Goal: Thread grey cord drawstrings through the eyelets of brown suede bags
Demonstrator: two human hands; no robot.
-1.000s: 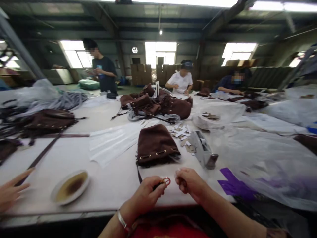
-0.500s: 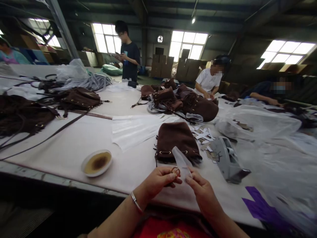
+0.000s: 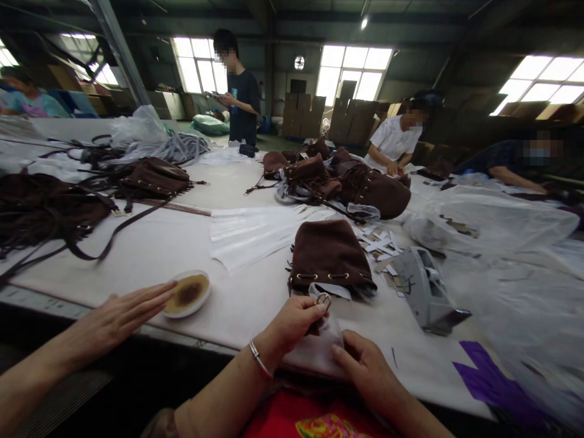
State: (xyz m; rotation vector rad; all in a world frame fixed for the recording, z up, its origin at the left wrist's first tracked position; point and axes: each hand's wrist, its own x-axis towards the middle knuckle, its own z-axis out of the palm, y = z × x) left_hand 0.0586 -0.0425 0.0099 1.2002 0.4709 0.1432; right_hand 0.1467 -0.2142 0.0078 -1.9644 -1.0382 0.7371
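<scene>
My left hand (image 3: 296, 319), with a bangle at the wrist, pinches a metal ring (image 3: 323, 300) that has a small dark piece below it. A translucent plastic piece (image 3: 332, 333) lies between my two hands, and my right hand (image 3: 365, 362) grips its right side. Just beyond them a brown fringed bag (image 3: 332, 252) rests on the table, its eyeleted edge toward me. Another person's hand (image 3: 132, 310) reaches in from the left, fingers stretched over the edge of a white dish (image 3: 207, 298) holding a yellow-brown pad.
A tape dispenser (image 3: 424, 298) and purple material (image 3: 493, 380) are at the right, near plastic bags (image 3: 497, 225). White sheets (image 3: 250, 234) and brown bags (image 3: 387, 194) lie farther back. Brown bags with straps (image 3: 50, 213) cover the left. Several people are around.
Another person's arm has come in from the left to the dish. The plastic piece, upright before, is now lower between my hands. A strap at the left has shifted.
</scene>
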